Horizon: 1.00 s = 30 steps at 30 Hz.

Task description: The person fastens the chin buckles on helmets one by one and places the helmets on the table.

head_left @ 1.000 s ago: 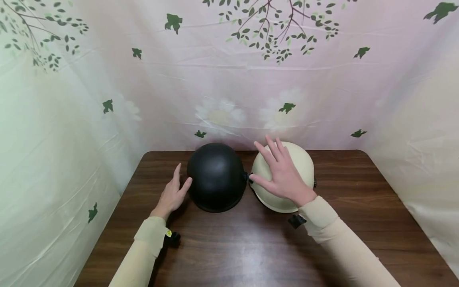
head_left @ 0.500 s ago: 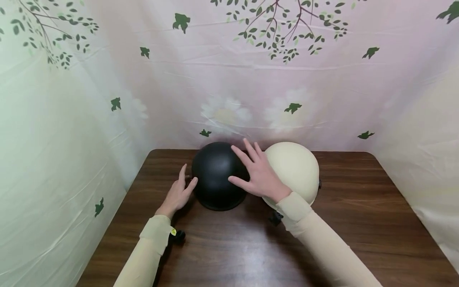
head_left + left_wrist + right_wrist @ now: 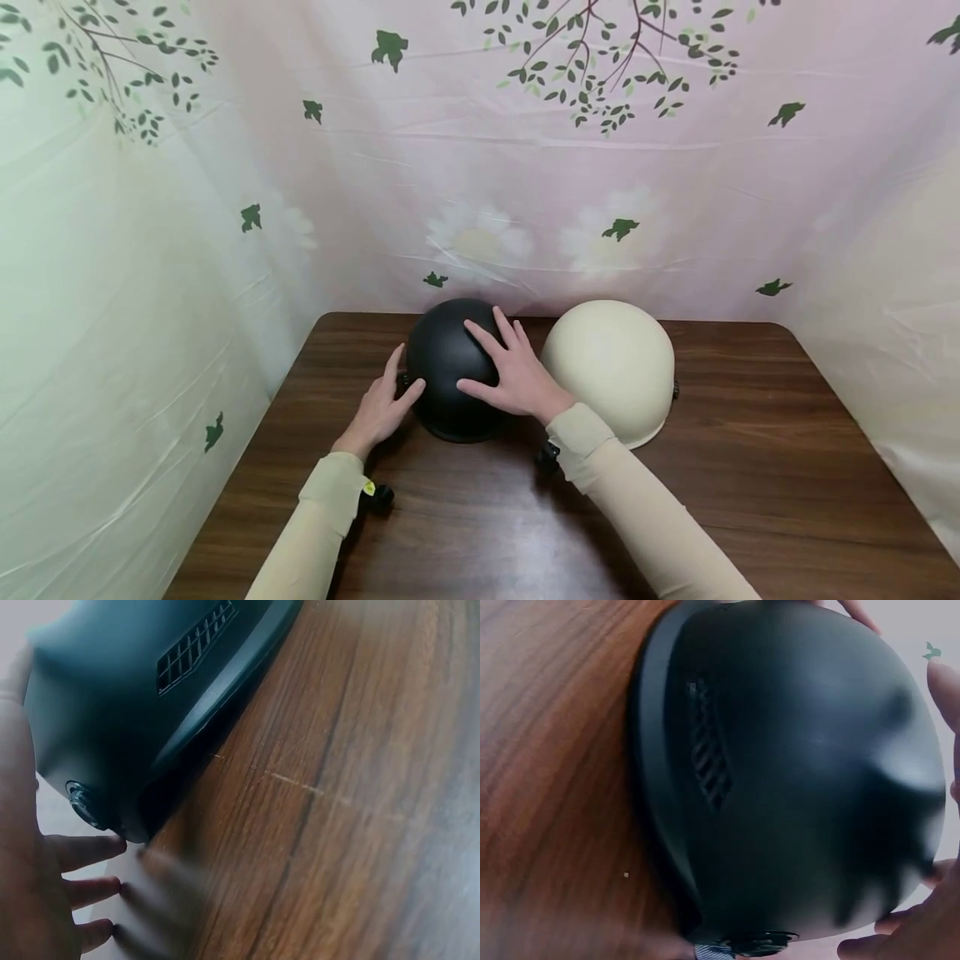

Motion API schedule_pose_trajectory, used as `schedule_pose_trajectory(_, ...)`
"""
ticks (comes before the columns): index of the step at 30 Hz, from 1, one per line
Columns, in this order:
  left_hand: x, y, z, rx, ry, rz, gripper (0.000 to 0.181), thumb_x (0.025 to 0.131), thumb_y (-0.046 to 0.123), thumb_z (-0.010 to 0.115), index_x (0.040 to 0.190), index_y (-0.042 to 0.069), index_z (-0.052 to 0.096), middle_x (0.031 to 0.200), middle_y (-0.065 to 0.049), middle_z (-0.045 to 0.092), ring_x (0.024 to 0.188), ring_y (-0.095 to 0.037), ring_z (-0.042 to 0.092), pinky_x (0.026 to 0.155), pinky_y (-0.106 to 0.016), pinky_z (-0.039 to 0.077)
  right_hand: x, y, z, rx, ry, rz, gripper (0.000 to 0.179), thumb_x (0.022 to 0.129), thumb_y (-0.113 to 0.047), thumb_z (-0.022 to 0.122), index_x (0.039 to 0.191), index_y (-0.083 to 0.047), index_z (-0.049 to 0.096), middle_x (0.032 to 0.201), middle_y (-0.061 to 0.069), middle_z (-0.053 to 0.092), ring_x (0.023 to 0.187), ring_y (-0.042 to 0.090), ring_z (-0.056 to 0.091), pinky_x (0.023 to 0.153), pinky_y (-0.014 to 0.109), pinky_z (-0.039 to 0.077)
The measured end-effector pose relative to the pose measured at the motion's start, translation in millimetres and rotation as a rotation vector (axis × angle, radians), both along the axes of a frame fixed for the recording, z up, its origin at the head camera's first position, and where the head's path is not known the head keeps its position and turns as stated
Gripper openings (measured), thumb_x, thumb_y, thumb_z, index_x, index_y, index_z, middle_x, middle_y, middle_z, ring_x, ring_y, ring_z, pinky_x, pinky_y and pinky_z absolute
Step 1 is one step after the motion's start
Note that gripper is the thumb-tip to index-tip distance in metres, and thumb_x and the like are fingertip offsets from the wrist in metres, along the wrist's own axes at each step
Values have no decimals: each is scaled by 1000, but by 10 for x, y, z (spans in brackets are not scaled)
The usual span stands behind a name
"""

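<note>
A black helmet (image 3: 444,350) sits dome up on the wooden table. My left hand (image 3: 378,410) is at its left side, thumb and fingers spread around the lower edge. In the left wrist view the fingers are extended near the helmet's round side knob (image 3: 84,804), and a fingertip reaches its rim. My right hand (image 3: 521,379) is spread over the helmet's right side. The right wrist view shows a slotted vent (image 3: 711,754) and those fingers near the dome; whether they touch cannot be told. To the right stands a cream helmet (image 3: 611,371), with neither hand holding it.
The brown wooden table (image 3: 465,517) has its back edge against a curtain (image 3: 525,200) printed with leaves, birds and flowers. Curtains also hang at both sides. Small dark cameras (image 3: 381,498) are worn at the wrists.
My right hand has moved left from over the cream helmet to the right side of the black one. The left hand has stayed beside the black helmet. The head view has shifted slightly.
</note>
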<state>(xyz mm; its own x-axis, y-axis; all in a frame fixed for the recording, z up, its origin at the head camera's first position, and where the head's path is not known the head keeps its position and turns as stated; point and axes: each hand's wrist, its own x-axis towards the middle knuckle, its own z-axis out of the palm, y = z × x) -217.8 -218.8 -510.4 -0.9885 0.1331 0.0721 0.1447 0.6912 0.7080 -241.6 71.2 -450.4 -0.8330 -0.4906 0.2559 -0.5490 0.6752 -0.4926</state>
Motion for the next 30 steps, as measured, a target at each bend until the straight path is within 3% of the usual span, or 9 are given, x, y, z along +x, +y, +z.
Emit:
schedule_pose_trajectory(8,8,30,-23,16,-15,5,100,95,66,64,169,39,2,160,-17,45,145,-43,46,114,-72,35,22,-14,-88,-14,-5,-26,93,89,-70,70,166,-45,24,177,7,0,158,52,7,112,69,40)
schedule_pose_trajectory(14,-10,37,-57,96,-20,-33,114,86,63,79,167,47,-1,164,-10,40,149,-38,41,116,-71,33,23,-13,-152,-28,3,-36,93,89,-70,71,165,-47,23,177,6,0,158,51,8,114,70,37)
schedule_pose_trajectory(24,-45,32,-17,170,-33,-35,117,80,58,87,162,60,3,158,-7,45,144,-35,43,113,-72,35,59,-20,-157,-48,10,-35,92,90,-69,70,165,-47,23,177,5,0,158,51,6,113,72,37)
schedule_pose_trajectory(30,-44,25,46,181,-17,-48,119,81,54,88,162,59,2,161,-6,42,144,-33,42,114,-71,34,84,-19,-163,-67,5,-45,93,90,-69,70,165,-49,20,177,5,-2,160,48,3,113,72,36)
